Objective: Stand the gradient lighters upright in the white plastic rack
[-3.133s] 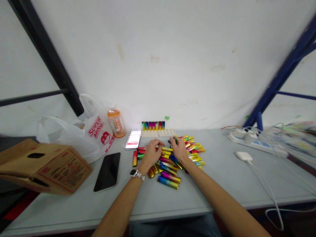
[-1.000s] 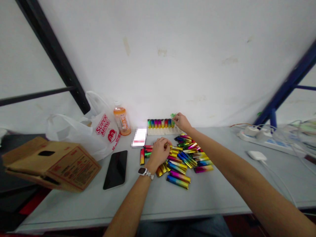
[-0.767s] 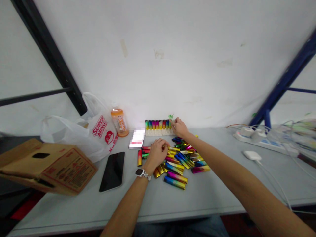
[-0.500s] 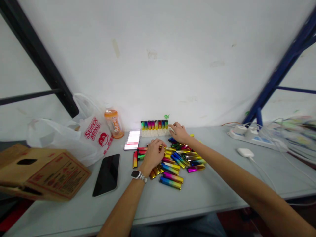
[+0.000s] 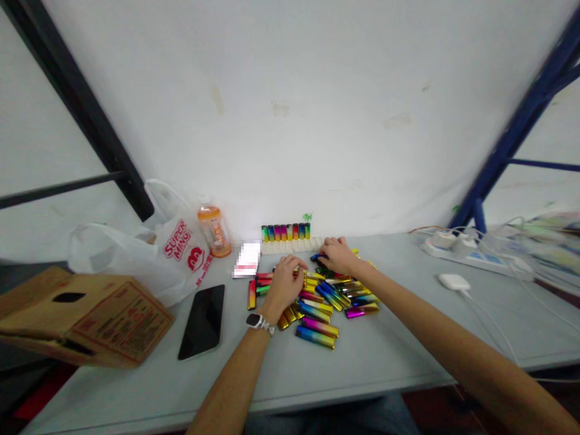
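Many shiny, multicoloured lighter-like tubes lie in a loose pile on the grey table. Behind them a white perforated rack carries a row of upright tubes along its back left part. Over the left side of the pile is my left hand, its fingers curled round something I cannot make out. My right hand is at the back of the pile, by the rack's right end, fingers bent down at a dark blue tube; whether it grips that tube is hidden.
On the left are a cardboard box, a white plastic bag, an orange bottle and a black phone. A bright screen lies beside the rack. A power strip and white charger are at right.
My right hand has moved from the rack's right end down towards the back of the pile. My left hand stays over the pile. The whole view has shifted slightly.
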Demonstrator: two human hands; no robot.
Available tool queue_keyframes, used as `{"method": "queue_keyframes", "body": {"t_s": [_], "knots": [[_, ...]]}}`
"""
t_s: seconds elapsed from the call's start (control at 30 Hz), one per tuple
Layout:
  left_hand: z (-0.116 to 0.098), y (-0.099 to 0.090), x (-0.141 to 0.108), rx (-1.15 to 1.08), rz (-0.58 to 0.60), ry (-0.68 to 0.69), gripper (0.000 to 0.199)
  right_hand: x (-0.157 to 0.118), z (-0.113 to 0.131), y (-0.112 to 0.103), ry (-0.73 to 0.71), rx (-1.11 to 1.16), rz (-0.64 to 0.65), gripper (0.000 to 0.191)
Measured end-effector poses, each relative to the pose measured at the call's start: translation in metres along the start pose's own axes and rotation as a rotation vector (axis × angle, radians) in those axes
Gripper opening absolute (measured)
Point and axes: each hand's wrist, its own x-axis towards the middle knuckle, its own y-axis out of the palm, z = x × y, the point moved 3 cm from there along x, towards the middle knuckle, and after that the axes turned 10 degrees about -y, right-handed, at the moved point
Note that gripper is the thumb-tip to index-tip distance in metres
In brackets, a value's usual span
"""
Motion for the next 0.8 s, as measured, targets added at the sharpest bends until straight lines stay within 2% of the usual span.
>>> {"method": "queue_keyframes", "body": {"t_s": [0.1,0.27,0.33,0.4,0.5,0.67,0.8], "knots": [[0.000,-0.002,0.000,-0.026,-0.013,0.007,0.018,0.000,0.003,-0.002,0.041,0.203,-0.204,0.025],[-0.002,-0.002,0.000,-0.065,-0.035,0.022,0.018,-0.001,0.025,-0.006,0.214,1.089,-0.668,0.031],[-0.001,-0.003,0.000,-0.082,-0.055,0.017,0.018,-0.001,0.038,-0.005,0.316,1.338,-0.734,0.036],[0.000,-0.004,0.001,-0.096,-0.078,0.011,0.019,-0.003,0.049,-0.002,0.405,1.467,-0.697,0.039],[0.001,-0.005,0.002,-0.107,-0.096,0.006,0.019,-0.011,0.061,0.001,0.433,1.420,-0.611,0.038],[0.000,-0.007,0.003,-0.130,-0.113,-0.001,0.019,-0.024,0.067,-0.001,0.348,0.982,-0.644,0.046],[-0.002,-0.009,0.002,-0.150,-0.125,-0.017,0.019,-0.024,0.072,0.001,0.358,0.851,-0.637,0.040]]}}
